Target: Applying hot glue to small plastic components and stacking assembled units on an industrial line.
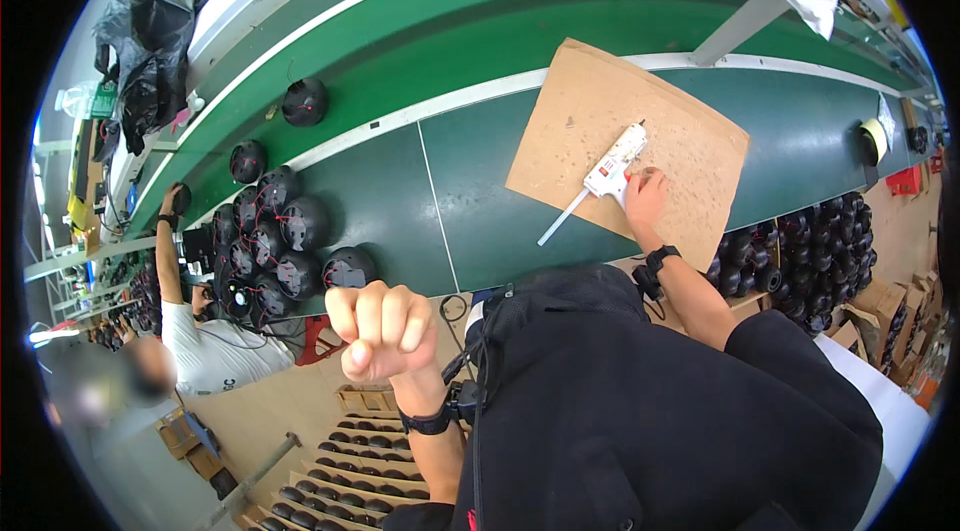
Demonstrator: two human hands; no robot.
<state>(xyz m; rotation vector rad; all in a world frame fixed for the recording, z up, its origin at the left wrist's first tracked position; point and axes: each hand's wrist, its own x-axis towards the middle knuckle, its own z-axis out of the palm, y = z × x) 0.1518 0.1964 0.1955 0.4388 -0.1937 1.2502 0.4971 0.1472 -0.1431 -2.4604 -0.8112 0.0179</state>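
My right hand [648, 197] is closed round the handle of a white hot glue gun [613, 163], which rests on a sheet of brown cardboard [690, 146]. A pale glue stick [563, 218] juts out of the gun's rear end, toward me. My left hand [383, 331] is raised in front of the bench's near edge, curled into a fist with nothing showing in it. Just beyond it is the nearest of several round black housings [349, 268] with red wires, grouped on the green bench.
Along the bench runs a green conveyor belt [440, 46] carrying black housings [305, 102]. A co-worker [225, 351] at the left reaches to another housing. Racks of black parts [340, 476] stand below left, more [800, 256] at right. A tape roll [873, 139] lies far right.
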